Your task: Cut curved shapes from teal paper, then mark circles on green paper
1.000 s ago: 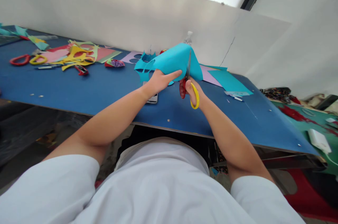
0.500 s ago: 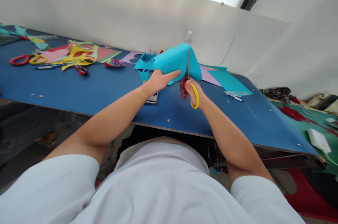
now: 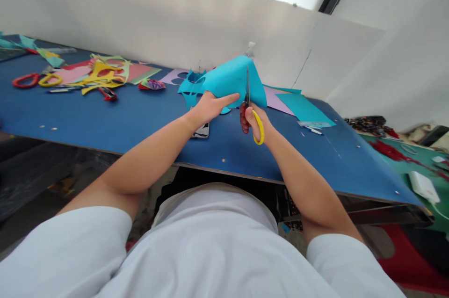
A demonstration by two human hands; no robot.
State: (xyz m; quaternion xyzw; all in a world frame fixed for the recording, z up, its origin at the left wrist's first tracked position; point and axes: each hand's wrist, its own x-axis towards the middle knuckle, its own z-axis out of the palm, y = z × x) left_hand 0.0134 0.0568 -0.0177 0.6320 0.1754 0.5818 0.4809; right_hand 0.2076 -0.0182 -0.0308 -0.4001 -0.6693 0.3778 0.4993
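Note:
A bent sheet of bright blue paper (image 3: 226, 76) is raised above the table, with cut-out holes on its left part. My left hand (image 3: 212, 105) grips its lower edge, the thumb on top and the other fingers partly hidden beneath. Closed round a pair of scissors (image 3: 258, 127) with red and yellow handles is my right hand (image 3: 261, 118). The scissor blades point away from me and lie against the paper, right of my left thumb. Under my left wrist, a phone-like flat object (image 3: 201, 131) is partly covered.
On the blue table (image 3: 150, 125), yellow paper scraps (image 3: 105, 73), red-handled scissors (image 3: 26, 80) and a stapler-like red tool (image 3: 108, 94) lie left. Blue sheets (image 3: 305, 108) and a pen (image 3: 314, 130) lie right. Behind the raised paper stands a clear bottle (image 3: 250, 49).
The raised paper has dipped very slightly at its top, and the scissor blades have shifted a little to the left. Both hands keep their hold.

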